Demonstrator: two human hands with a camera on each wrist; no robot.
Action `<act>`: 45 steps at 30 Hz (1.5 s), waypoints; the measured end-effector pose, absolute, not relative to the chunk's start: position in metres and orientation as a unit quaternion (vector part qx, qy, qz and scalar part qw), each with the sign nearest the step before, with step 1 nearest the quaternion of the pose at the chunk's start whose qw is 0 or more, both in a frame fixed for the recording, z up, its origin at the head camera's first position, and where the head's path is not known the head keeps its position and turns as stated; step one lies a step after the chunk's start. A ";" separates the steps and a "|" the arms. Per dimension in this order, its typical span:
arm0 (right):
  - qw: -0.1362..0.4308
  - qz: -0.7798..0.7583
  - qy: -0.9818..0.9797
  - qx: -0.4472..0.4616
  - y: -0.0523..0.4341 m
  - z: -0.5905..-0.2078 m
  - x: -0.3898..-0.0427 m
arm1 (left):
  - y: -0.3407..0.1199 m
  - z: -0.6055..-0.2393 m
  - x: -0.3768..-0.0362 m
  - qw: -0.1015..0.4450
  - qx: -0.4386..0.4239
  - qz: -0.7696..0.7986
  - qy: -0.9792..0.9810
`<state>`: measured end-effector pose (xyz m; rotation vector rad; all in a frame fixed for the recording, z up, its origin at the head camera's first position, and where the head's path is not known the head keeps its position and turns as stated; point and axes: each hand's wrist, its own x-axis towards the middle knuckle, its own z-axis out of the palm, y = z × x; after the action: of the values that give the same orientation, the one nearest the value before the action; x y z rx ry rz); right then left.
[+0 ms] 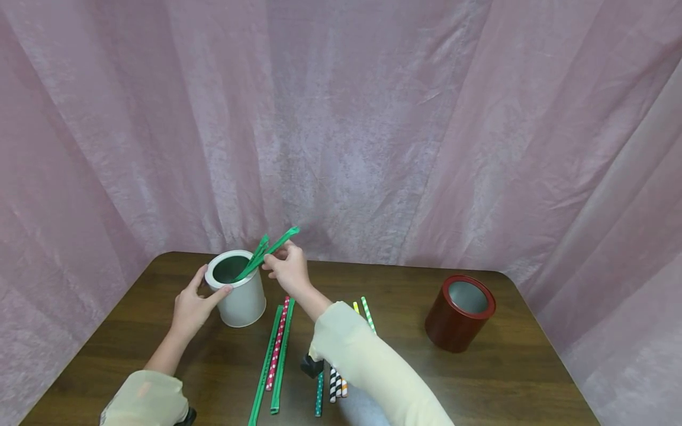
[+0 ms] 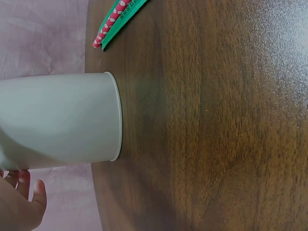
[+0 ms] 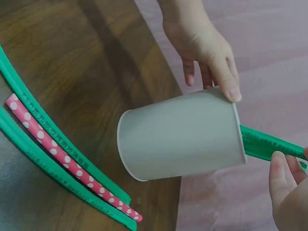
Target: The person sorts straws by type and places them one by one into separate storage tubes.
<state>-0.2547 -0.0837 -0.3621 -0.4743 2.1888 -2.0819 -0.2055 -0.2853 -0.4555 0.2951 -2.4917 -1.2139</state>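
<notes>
A white canister (image 1: pixel 242 306) stands upright at the back left of the table. My left hand (image 1: pixel 193 307) grips its rim from the left, with the thumb (image 3: pixel 233 94) against the outer wall near the opening. Two green-wrapped straws (image 1: pixel 276 244) lean out over the right side of that rim, their lower ends hidden inside. My right hand (image 1: pixel 290 273) pinches one of them partway along its length. On the table in front, a pink straw with white dots (image 1: pixel 277 346) lies between two more green-wrapped straws (image 3: pixel 67 186).
Partly under my right forearm lie a teal dotted straw (image 1: pixel 319 393), black-striped straws (image 1: pixel 333 384), an orange-striped one (image 1: pixel 344 389) and a green-striped one (image 1: pixel 367 313). A dark red canister (image 1: pixel 459 322) stands at the right. A pink curtain (image 1: pixel 346 130) hangs behind the table.
</notes>
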 end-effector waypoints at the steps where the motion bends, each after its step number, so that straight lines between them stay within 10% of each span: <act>1: 0.048 -0.676 0.718 -0.158 -0.083 -0.362 -0.254 | -0.285 -0.456 -0.205 0.176 0.104 -0.430 -0.879; 45: 0.186 -0.632 0.745 -0.107 -0.052 -0.467 -0.256 | -0.285 -0.455 -0.205 0.178 0.104 -0.429 -0.880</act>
<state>-0.2559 -0.0516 -0.4672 -0.3012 2.0987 -1.7797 -0.2049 -0.2846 -0.4550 0.2932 -2.4890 -1.2128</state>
